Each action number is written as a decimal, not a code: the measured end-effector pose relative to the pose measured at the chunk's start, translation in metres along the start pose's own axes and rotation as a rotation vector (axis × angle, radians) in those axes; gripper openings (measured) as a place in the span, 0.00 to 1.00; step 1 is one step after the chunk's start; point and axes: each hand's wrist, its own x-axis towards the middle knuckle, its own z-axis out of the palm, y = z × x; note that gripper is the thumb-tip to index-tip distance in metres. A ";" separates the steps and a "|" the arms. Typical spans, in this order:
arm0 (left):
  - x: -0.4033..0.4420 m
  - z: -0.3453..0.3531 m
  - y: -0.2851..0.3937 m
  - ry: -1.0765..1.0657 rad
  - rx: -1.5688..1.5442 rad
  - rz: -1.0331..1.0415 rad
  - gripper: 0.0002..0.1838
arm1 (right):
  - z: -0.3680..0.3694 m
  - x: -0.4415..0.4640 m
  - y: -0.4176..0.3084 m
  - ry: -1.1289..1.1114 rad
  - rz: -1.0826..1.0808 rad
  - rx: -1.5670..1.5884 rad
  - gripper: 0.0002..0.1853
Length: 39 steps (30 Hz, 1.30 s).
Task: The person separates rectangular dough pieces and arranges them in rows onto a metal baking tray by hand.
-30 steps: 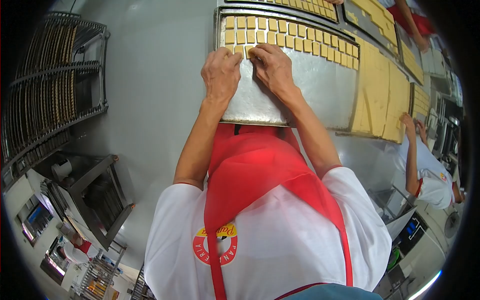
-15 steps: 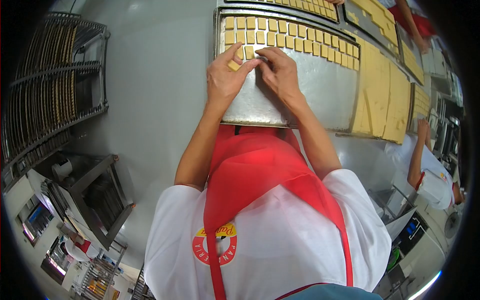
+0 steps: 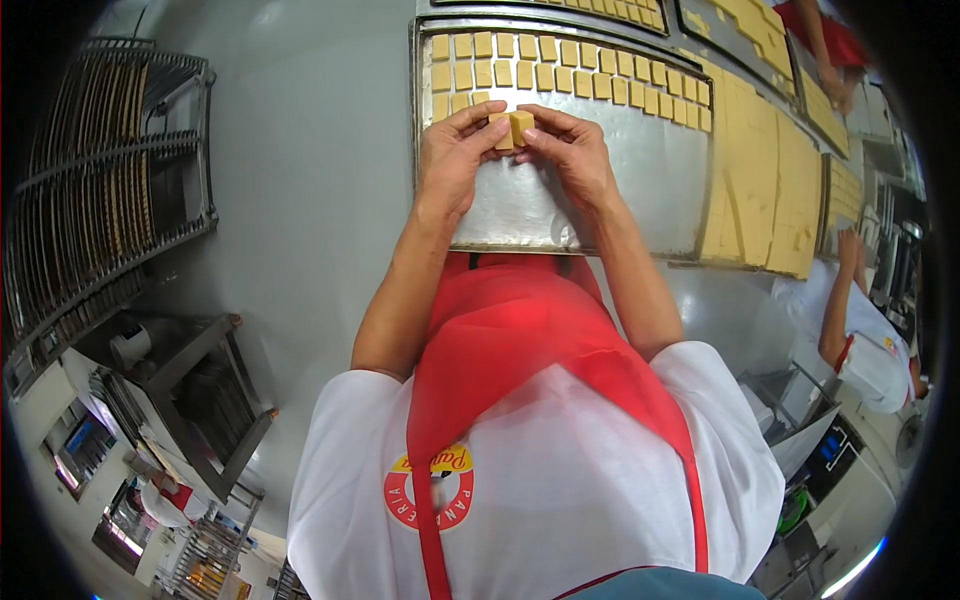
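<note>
Head view, and both hands are right in the thick of it over the near part of the metal tray! The left hand has its thumb and fingers closed around one pale yellow block, and the right hand pinches a second block just beside it. Side by side they sit, thumbs on the wearer's side, fingers curling round; the grip underneath is partly hidden, so these two look lifted clear of the metal, though I can't swear to it.

Look beyond the knuckles: two long rows of cut pieces sweep across the far side of the tray, small gaps between them, and a short third row lines up by the left hand. Bare metal shines between the forearms. Hard against the right end lie broad yellow dough sheets, with seams running through them. Up top, another loaded tray sits past the far rim.

Over on the right, a co-worker's hands are at work near a smaller tray of pieces, well apart from the wearer's own, while a tall rack packed with trays stands away to the left.
</note>
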 end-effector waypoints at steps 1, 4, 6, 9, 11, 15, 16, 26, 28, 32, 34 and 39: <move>-0.001 0.003 0.003 0.021 -0.066 -0.013 0.16 | -0.002 0.001 0.001 0.001 0.000 0.002 0.23; -0.001 0.010 0.006 0.041 -0.059 -0.009 0.13 | -0.007 0.003 0.007 -0.002 -0.004 0.045 0.21; 0.000 0.010 0.007 0.026 0.003 -0.034 0.14 | -0.009 0.003 0.010 -0.008 -0.060 -0.069 0.19; -0.001 0.010 0.011 -0.012 0.180 -0.078 0.14 | -0.009 0.000 0.008 -0.010 -0.137 -0.197 0.19; -0.001 0.011 0.011 -0.032 0.298 -0.099 0.15 | -0.009 0.000 0.007 -0.041 -0.177 -0.174 0.19; 0.001 0.012 0.010 -0.028 0.349 -0.097 0.14 | -0.012 0.002 0.007 -0.091 -0.202 -0.089 0.17; 0.001 0.011 0.011 -0.016 0.394 -0.105 0.14 | -0.013 0.002 0.005 -0.090 -0.201 -0.089 0.17; 0.004 0.006 -0.007 0.160 1.391 0.680 0.08 | -0.030 0.018 0.008 0.180 -0.490 -0.839 0.22; 0.002 0.005 -0.012 0.166 1.393 0.700 0.06 | -0.035 0.014 0.008 0.085 -0.711 -1.192 0.21; 0.004 0.004 -0.018 0.193 1.401 0.739 0.06 | -0.032 0.015 0.013 0.090 -0.670 -1.106 0.14; 0.006 0.005 -0.018 0.192 1.408 0.744 0.06 | -0.026 0.020 0.014 0.111 -0.701 -1.098 0.12; 0.011 0.006 -0.016 0.194 1.404 0.763 0.06 | -0.018 0.030 0.015 0.157 -0.793 -1.103 0.10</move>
